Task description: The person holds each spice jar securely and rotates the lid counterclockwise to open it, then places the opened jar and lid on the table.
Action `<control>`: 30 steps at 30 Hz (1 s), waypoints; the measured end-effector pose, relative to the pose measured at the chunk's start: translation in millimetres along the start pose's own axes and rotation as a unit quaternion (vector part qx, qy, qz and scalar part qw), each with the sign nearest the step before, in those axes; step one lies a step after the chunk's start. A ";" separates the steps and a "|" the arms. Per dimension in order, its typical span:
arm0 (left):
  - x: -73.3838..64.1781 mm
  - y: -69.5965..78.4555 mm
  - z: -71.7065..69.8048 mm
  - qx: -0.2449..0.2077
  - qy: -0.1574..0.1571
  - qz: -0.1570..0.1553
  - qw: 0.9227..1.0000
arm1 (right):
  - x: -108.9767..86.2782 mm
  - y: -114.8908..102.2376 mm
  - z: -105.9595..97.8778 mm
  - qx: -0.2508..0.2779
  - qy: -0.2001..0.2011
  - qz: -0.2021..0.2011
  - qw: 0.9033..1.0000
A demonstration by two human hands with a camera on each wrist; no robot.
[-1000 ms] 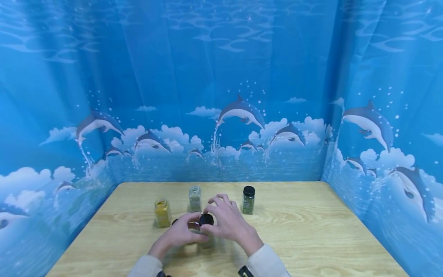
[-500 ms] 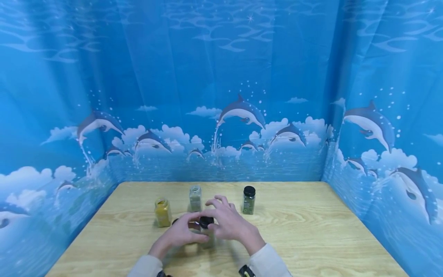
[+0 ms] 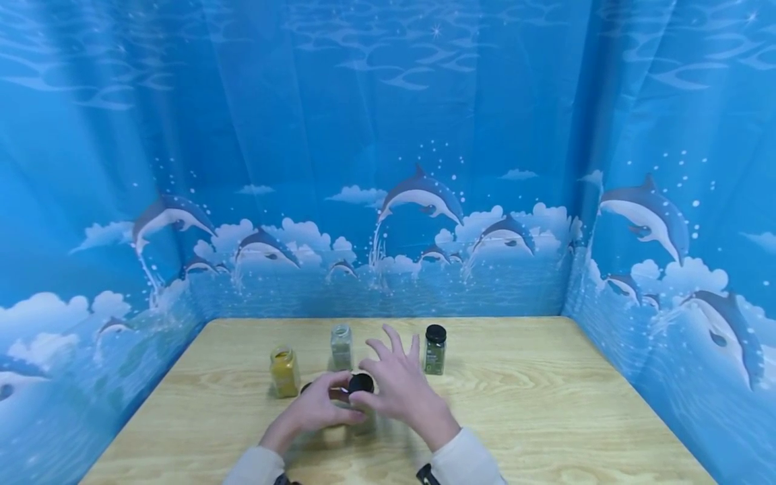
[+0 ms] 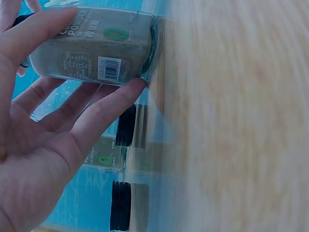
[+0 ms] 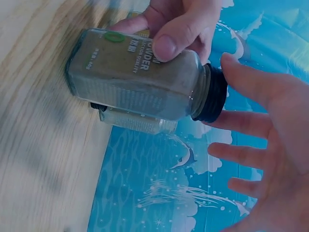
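In the lower middle of the head view, a spice jar (image 4: 91,46) of greyish-brown powder stands upright on the wooden table (image 3: 545,404). The person's left hand (image 3: 315,407) grips its body, thumb on one face and fingers around the other side. The right hand (image 3: 403,384) pinches the jar's black lid (image 5: 213,94) between thumb and index finger, its other fingers spread apart. In the left wrist view, two loose black caps, one at centre (image 4: 126,125) and one at lower centre (image 4: 120,205), lie flat on the table. Left of the hands in the head view is an open-mouthed yellow jar (image 3: 284,374); behind them, a pale green jar (image 3: 342,347); to the right, a black-capped jar (image 3: 435,353). A blue dolphin-print curtain (image 3: 339,135) fills the upper frame.
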State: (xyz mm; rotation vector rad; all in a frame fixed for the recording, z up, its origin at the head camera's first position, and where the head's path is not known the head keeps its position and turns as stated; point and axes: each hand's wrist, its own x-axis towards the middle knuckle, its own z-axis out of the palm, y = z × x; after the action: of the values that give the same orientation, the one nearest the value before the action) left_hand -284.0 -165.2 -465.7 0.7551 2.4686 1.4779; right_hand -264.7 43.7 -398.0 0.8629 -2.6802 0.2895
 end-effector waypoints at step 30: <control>-0.3 1.7 -0.5 -0.010 -0.003 -0.006 1.000 | -2.5 -5.8 -3.8 0.049 -0.048 -0.006 0.998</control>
State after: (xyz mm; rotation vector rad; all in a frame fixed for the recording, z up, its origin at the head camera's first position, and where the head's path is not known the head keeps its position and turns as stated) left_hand -283.4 -165.0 -464.0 0.7390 2.4457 1.4924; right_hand -258.5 41.5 -394.9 0.9441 -2.7684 0.3892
